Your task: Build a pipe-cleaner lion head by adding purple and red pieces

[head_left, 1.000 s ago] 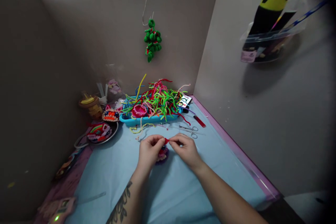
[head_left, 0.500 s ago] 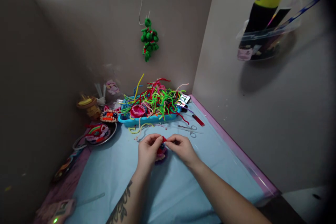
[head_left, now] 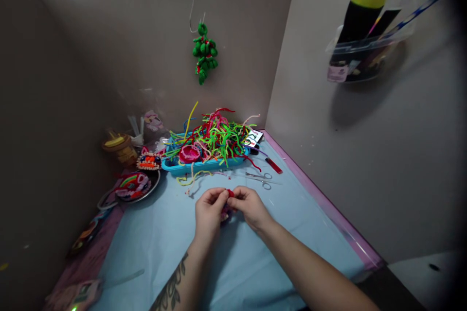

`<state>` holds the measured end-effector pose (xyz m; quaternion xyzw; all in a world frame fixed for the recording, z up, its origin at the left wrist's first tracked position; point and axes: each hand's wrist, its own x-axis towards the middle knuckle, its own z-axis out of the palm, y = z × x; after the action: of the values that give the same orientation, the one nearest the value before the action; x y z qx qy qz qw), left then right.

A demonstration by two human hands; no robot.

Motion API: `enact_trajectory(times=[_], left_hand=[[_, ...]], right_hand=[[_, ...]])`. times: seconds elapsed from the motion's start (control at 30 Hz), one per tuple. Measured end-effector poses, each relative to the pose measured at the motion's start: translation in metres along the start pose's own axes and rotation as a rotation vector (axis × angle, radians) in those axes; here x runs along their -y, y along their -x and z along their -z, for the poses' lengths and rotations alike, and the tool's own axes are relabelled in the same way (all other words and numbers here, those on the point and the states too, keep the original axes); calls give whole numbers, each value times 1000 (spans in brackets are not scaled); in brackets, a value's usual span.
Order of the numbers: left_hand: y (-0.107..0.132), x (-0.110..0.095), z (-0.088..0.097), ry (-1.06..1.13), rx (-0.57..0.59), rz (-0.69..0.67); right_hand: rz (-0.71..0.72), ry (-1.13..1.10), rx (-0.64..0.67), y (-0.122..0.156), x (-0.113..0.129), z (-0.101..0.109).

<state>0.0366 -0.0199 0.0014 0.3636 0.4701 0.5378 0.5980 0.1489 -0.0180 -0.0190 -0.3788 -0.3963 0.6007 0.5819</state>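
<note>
Over the middle of the blue cloth, my left hand (head_left: 212, 209) pinches a small red fuzzy piece (head_left: 230, 193) between thumb and fingers. My right hand (head_left: 250, 208) grips the same piece from the other side, its fingertips almost meeting those of the left. Below them hangs a pink and purple fuzzy part (head_left: 225, 214), mostly hidden behind the left hand; whether it joins the red piece I cannot tell. Beyond the hands, a blue tray (head_left: 178, 171) is heaped with multicoloured pipe cleaners (head_left: 228, 136). A pair of scissors (head_left: 263, 181) lies to the right.
A flat red object (head_left: 273, 165) lies past the scissors. At left, a metal dish (head_left: 155, 187) bears a rainbow-coloured fuzzy piece (head_left: 133, 184), near a brown cup (head_left: 122, 148). A green fuzzy ornament (head_left: 205, 53) hangs at the back panel; a clear holder (head_left: 359, 77) hangs at right.
The two hands have drawn closer together around the red piece. Less of the pink and purple part shows beneath them. The view has shifted slightly.
</note>
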Motion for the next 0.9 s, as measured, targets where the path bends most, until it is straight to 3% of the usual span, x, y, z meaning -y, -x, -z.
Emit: enact_trajectory(times=[0.2,0.4,0.57,0.7,0.9], left_hand=[[1,-4,-1,49,38,104],[3,-13,1,44,170,105],[-2,-25,12,-24,287,174],[-5,-32,17,-176,326,108],[-9,-28,17,-282,263,3]], right_hand=[[103,45,-91,-2,2,3],[170,9,-54,0,5,2],[49,71,37,1,16,8],[-102,254,186,2,25,16],[-94,234,140,1,21,13]])
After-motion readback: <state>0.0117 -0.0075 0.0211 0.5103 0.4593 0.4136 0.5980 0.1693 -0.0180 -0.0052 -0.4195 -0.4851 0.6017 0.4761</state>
